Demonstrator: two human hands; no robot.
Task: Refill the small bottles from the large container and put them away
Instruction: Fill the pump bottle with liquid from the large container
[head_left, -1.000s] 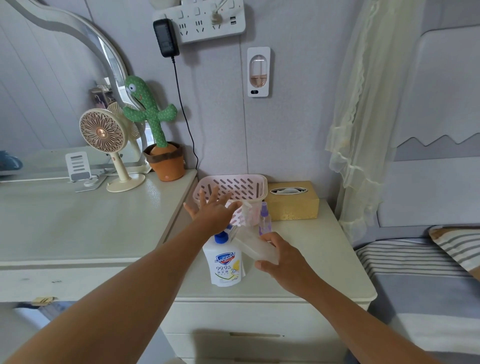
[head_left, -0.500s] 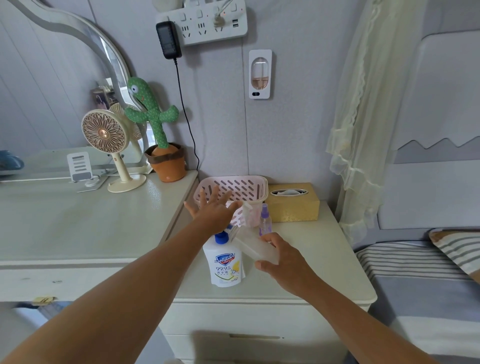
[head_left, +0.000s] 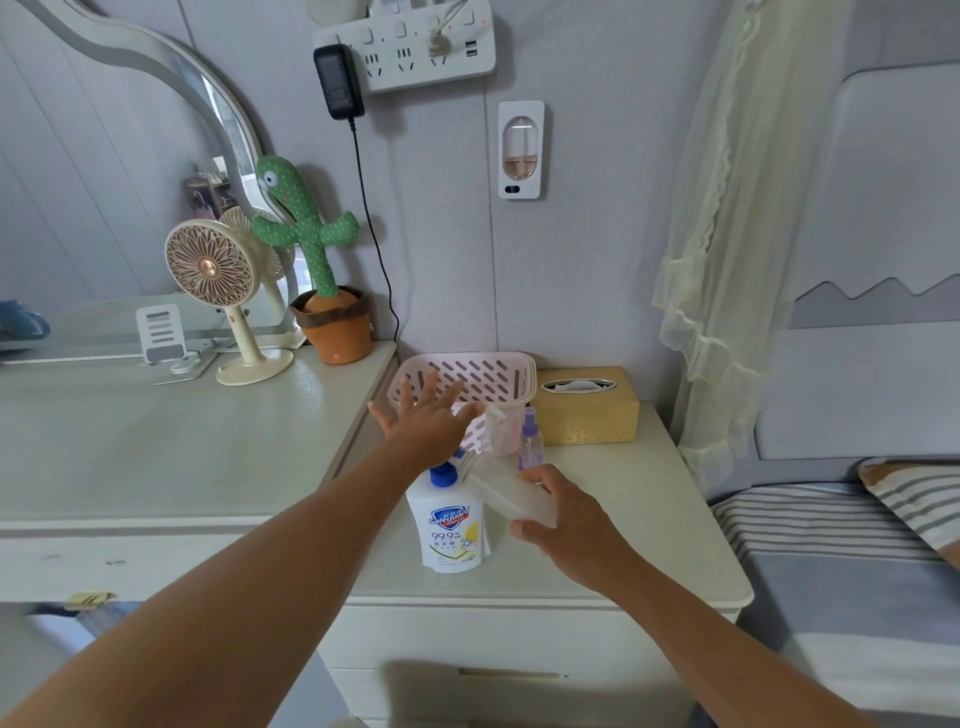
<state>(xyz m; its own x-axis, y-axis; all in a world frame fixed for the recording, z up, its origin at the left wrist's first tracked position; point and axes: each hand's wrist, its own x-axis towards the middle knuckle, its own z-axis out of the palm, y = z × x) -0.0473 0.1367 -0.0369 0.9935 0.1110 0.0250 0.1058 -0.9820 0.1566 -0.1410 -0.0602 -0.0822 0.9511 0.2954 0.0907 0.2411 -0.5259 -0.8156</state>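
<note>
A left hand (head_left: 426, 426), fingers (head_left: 430, 383) spread flat, lay over the blue pump (head_left: 441, 475) of a large white plastic soap bottle (head_left: 452, 530) on the table (head_left: 649, 519); the right hand (head_left: 566, 519) gripped a tilted small frosted bottle (head_left: 506, 493) at the spout, where misalignment could spill soap.

a plush cactus (head_left: 306, 234) in a brown pot (head_left: 335, 327) stands at the back of the pale dresser top (head_left: 156, 457), beside a beige desk fan (head_left: 210, 267) and a white phone stand (head_left: 161, 332), all before a curved mirror (head_left: 104, 208). on the wall, 1 black adapter (head_left: 337, 80) sits in a white power strip (head_left: 415, 49), its cable (head_left: 371, 218) hanging down just right of the pot. a gold tissue box (head_left: 587, 410) sits near a sheer curtain (head_left: 727, 234). striped bedding (head_left: 810, 525) lies at the right.
</note>
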